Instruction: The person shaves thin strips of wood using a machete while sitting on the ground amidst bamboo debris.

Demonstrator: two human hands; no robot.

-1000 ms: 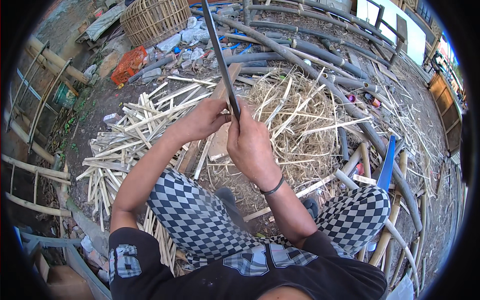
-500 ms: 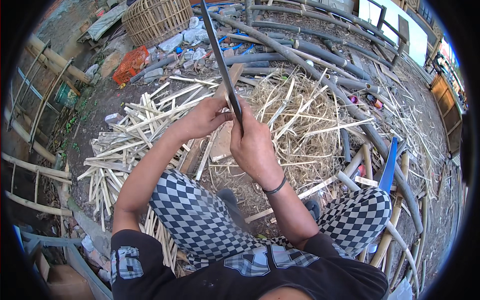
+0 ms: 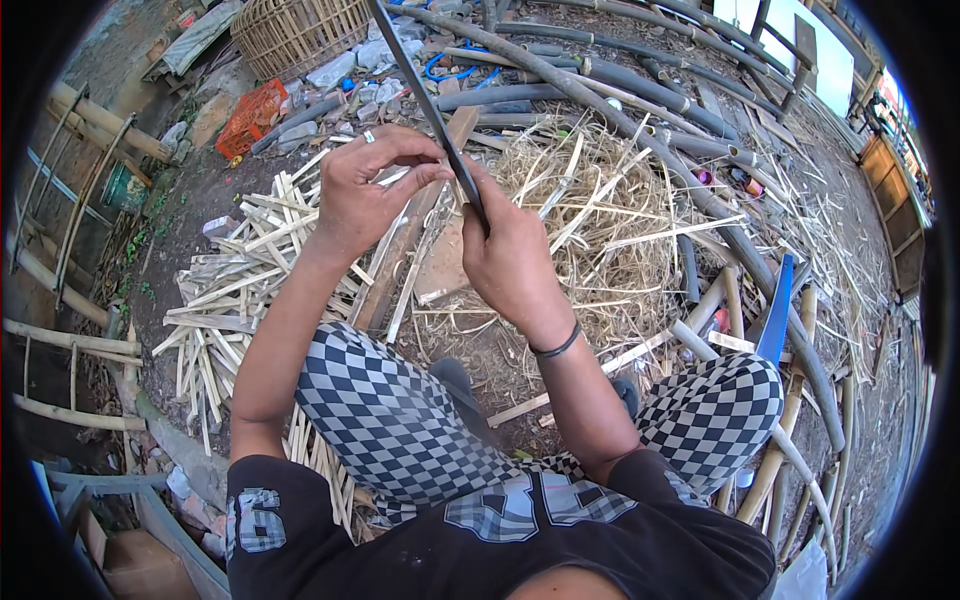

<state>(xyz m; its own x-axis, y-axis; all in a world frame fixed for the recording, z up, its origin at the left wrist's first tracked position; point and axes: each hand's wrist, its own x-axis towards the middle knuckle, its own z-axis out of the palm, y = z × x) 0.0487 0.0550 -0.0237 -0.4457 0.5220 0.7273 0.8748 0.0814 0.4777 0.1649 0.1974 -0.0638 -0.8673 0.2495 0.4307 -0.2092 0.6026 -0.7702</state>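
My right hand (image 3: 510,260) is closed round the lower end of a long, dark machete (image 3: 425,105). Its narrow blade slants up and left, past the top of the picture; the handle is hidden in the grip. Just left of the blade, my left hand (image 3: 368,190) pinches with thumb and fingers at a thin, pale bamboo strip (image 3: 457,188). Only a short piece of that strip shows against the blade. Below the hands lies a wooden plank (image 3: 385,290) beside a flat, tan block (image 3: 442,265).
Pale split sticks (image 3: 225,290) lie heaped at left, curly shavings (image 3: 610,230) ahead. Dark poles (image 3: 735,240) cross the right side, near a blue saw-like blade (image 3: 777,310). Behind are an orange crate (image 3: 250,118) and a woven basket (image 3: 300,35). My checkered knees flank the work.
My left hand has moved up and left, its wrist now more raised and its fingers drawn slightly off the blade. The machete's top has tilted a little further left.
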